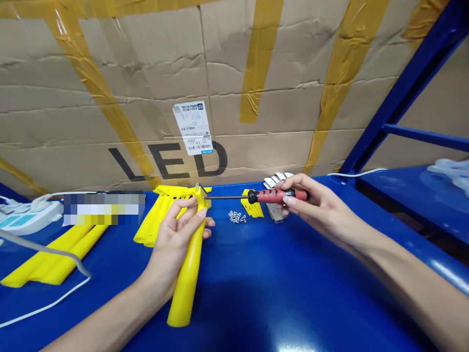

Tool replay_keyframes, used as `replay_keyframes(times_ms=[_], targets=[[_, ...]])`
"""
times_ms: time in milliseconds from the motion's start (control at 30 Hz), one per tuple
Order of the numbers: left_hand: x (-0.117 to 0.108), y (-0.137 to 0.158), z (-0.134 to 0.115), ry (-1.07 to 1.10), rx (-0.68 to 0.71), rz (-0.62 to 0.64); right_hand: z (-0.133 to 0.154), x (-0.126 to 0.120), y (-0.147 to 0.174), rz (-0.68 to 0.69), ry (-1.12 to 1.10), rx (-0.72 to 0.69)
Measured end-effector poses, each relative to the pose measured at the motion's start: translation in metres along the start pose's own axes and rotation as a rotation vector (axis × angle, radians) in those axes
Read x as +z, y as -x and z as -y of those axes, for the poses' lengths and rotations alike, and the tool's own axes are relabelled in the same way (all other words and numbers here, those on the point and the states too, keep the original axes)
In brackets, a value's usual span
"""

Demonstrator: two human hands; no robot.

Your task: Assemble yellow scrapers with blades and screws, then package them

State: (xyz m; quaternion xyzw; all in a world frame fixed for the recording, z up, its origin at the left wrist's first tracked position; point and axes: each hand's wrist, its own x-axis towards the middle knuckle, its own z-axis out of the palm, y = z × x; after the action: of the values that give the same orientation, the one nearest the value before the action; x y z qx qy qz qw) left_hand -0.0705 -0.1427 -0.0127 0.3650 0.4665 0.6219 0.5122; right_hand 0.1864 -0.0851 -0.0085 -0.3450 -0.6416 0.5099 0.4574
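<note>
My left hand (183, 230) is closed around a yellow plastic handle (186, 286), held tilted with its thick end toward me. A thin metallic edge shows at the handle's upper end. In my right hand (306, 198) is a screwdriver (271, 196) with a red and black grip, gripped by the fingers and lying level. Its shaft points left, and the tip meets the side of the handle's head; whether it sits in a screw there I cannot make out. Small screws (237, 217) lie in a loose pile on the table just beyond and below the shaft.
Several yellow handles (148, 227) lie behind my left hand, with more (54, 256) farther left. Small yellow pieces (252, 205) and flat metal blades (274, 211) rest near the screwdriver. A white power strip (31, 217) and cable stand left. A large carton (234, 88) backs the blue table (256, 293).
</note>
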Motion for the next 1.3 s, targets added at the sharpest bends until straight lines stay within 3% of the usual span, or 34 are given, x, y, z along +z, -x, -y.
replay_keyframes(times_ms=[167,333,500,667,767,867,933,1067,1233,1300], targets=[[0.0013,0.0011,0.0014,-0.01,-0.013,0.034,-0.0021,0.0008,0.0009,-0.104,0.137,0.045],[0.0025,0.0008,0.0005,0.03,0.005,0.015,0.0023,-0.0026,0.0024,0.037,-0.023,-0.019],[0.0032,0.0027,0.0047,-0.005,-0.028,0.058,0.0042,-0.0044,-0.0005,-0.135,0.179,-0.016],[0.0013,0.0006,0.0066,0.02,-0.014,0.034,0.0049,-0.0076,0.0006,0.035,0.005,-0.02],[0.0003,0.0011,0.0075,0.024,-0.03,0.052,0.0025,-0.0081,-0.0004,-0.031,0.033,-0.06],[0.0001,0.0016,0.0065,0.023,-0.021,0.065,0.0012,-0.0066,-0.0011,-0.117,0.155,0.039],[0.0003,0.0006,0.0047,0.035,0.005,0.053,0.0021,-0.0058,-0.0003,-0.081,0.14,0.069],[0.0012,-0.0018,0.0036,0.061,0.008,0.022,0.0045,-0.0054,0.0017,0.03,-0.012,-0.029],[0.0019,-0.0017,0.0077,0.043,-0.063,0.024,0.0043,-0.0033,0.0006,-0.122,0.209,-0.026],[0.0015,-0.0019,0.008,0.04,-0.06,0.015,0.0043,-0.0039,0.0006,-0.099,0.22,-0.001]])
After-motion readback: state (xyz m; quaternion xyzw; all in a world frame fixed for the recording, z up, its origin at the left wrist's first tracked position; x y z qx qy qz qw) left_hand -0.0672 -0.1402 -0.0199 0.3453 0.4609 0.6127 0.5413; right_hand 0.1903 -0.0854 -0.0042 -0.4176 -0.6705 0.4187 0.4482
